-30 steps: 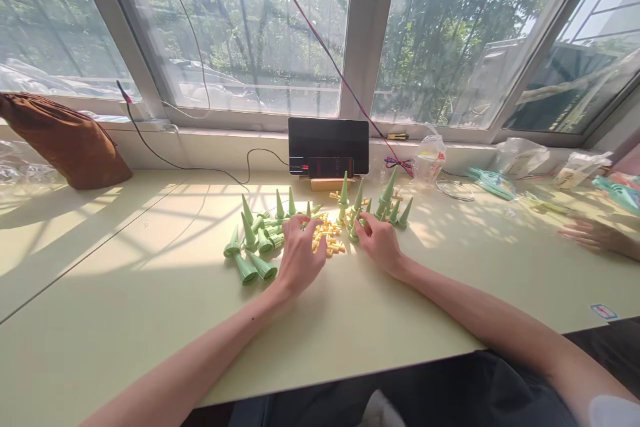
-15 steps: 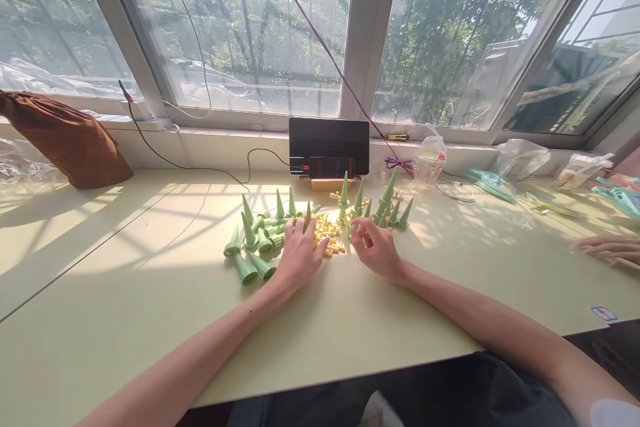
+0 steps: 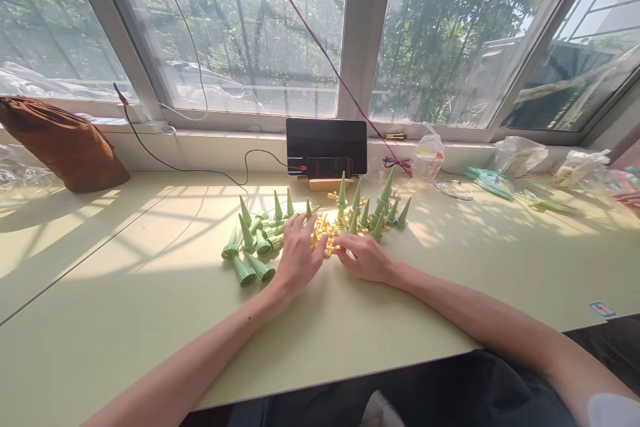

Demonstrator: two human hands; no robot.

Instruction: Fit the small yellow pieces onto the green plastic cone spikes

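Several pale green plastic cones (image 3: pixel 243 273) lie and stand to the left of my left hand (image 3: pixel 299 253). That hand rests at a pile of small yellow plastic pieces (image 3: pixel 323 223), its fingers stretched out and its thumb apart. Just beyond its fingertips a green cone tip (image 3: pixel 309 209) sticks up; its base is hidden. My right hand (image 3: pixel 365 257) is at the near right edge of the pile, with thumb and fingertips closing on a small yellow piece, mostly covered. Behind it stands a group of upright green cones (image 3: pixel 384 195), some with yellow pieces poking out of their sides.
A dark tablet (image 3: pixel 326 137) with a phone (image 3: pixel 329 167) in front stands by the window. A brown drawstring bag (image 3: pixel 85 153) is at the left. Plastic bags (image 3: pixel 429 153) and green bundles (image 3: pixel 490 182) lie back right. Another person's hand (image 3: pixel 627 199) shows at the right edge.
My right hand has moved left and slightly nearer, from beside the upright cones to the yellow pile. My left hand stays in place. The other person's hand has moved back, farther right.
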